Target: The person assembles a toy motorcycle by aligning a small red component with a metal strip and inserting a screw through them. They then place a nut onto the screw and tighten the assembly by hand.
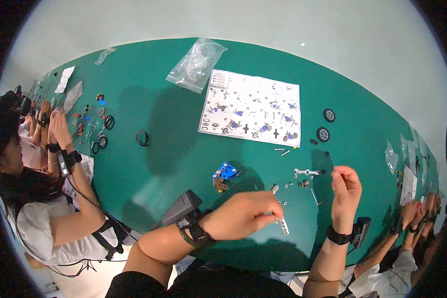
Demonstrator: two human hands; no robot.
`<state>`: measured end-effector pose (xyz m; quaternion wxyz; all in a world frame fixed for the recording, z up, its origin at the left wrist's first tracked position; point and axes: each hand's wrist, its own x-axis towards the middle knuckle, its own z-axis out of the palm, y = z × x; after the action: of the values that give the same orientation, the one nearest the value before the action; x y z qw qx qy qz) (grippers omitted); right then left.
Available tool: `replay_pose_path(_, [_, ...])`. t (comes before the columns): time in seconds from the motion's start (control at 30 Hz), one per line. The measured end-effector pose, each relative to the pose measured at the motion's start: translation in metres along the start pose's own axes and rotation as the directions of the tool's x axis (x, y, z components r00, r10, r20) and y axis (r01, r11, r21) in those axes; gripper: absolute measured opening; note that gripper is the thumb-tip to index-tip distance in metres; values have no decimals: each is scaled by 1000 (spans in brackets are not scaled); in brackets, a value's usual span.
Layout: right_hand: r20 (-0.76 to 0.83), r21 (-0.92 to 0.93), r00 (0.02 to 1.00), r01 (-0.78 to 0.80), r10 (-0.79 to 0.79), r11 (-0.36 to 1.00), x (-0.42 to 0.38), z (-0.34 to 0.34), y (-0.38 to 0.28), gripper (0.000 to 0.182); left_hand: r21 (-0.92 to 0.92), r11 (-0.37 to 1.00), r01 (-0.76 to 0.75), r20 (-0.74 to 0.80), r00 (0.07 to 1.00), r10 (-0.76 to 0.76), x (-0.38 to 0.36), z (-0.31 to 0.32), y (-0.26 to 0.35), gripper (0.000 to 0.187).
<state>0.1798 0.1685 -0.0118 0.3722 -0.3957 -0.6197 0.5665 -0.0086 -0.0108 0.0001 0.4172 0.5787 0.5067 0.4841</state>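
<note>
My left hand (251,213) is closed in a pinch over the near part of the table, with a silver perforated metal strip (284,226) projecting from its fingertips. My right hand (346,191) is raised at the right, thumb and forefinger pressed together; I cannot tell what is between them. Around the hands lie a silver wrench-like piece (307,172), a small dark metal part (304,184), an L-shaped hex key (316,196) and several tiny nuts. Left of these sits a partly built blue model (226,172) with brown and yellow parts.
A printed instruction sheet (251,109) lies beyond the hands, beside a clear plastic bag (197,64). Two black wheels (323,134) and loose screws (283,151) are at right. A black tyre (142,138) lies left. People work at both sides of the green table (174,149).
</note>
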Motion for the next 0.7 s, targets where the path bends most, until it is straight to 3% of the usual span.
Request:
replay_pose_path(0.2, [1,-15,1000,-10,10,1000,0,-2,3,10,95,988,-120,175,979,102,-4,17,6,12])
replay_pose_path(0.7, [13,3,1000,10,-10,1000,0,-1,2,10,158,952,-261,163,958,236,-3,24,4,9])
